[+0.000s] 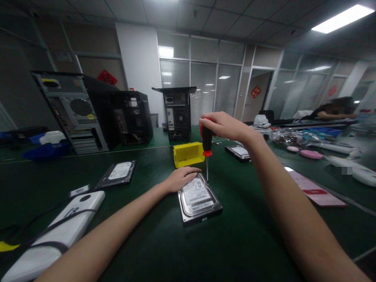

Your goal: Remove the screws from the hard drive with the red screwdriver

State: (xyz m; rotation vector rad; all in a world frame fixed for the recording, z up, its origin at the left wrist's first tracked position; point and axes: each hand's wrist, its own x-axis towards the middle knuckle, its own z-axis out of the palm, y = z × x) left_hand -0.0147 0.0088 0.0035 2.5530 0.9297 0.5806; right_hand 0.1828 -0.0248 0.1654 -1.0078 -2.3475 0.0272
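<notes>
A silver hard drive with a white label (197, 194) lies on the green table (141, 243) in front of me. My left hand (182, 178) rests on its upper left edge, fingers reaching over the top. Wrapped round the red and black handle of a screwdriver (207, 145) is my right hand (219, 123). The screwdriver stands upright, its tip at the drive's upper right edge; whether it sits in a screw is too small to tell. Just behind the drive is a yellow tray (188, 154).
Other hard drives lie at left (119, 172) and behind my right wrist (239, 152). A white case with a strap (58, 231) is at front left. Computer cases (79, 113) stand behind. A pink box (317, 188) and plastic bags are right. A person leans at far right.
</notes>
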